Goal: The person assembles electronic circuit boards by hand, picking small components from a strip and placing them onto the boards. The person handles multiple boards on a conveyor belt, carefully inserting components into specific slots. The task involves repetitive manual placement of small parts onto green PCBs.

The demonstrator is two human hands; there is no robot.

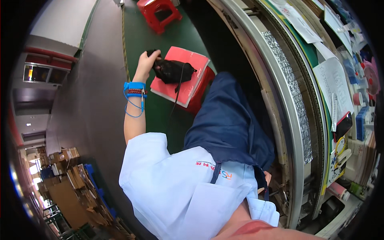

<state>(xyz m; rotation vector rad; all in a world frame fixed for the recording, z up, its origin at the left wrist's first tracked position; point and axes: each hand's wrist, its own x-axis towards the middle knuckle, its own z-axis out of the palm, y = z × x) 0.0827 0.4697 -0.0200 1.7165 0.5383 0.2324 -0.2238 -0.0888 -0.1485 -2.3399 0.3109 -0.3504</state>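
Note:
My left hand point(149, 64) is stretched out to the left, wearing a blue wrist strap point(135, 85) with a coiled cord. Its fingers are closed on one end of a black cloth bag point(174, 72) with a thin dark cord hanging from it. The bag rests on a pink-red folder point(186, 96), which lies on top of a red stool point(206, 86) beside my leg. Only a few fingers of my right hand point(267, 177) show past the edge of my dark blue apron point(224, 120); what they are doing is hidden.
A second red stool point(159, 14) stands further ahead on the green floor. Along my right runs a metal-edged bench point(294, 120) carrying papers point(334, 86), a dark phone point(343, 125) and small containers. Cardboard boxes point(68, 200) are piled at the lower left.

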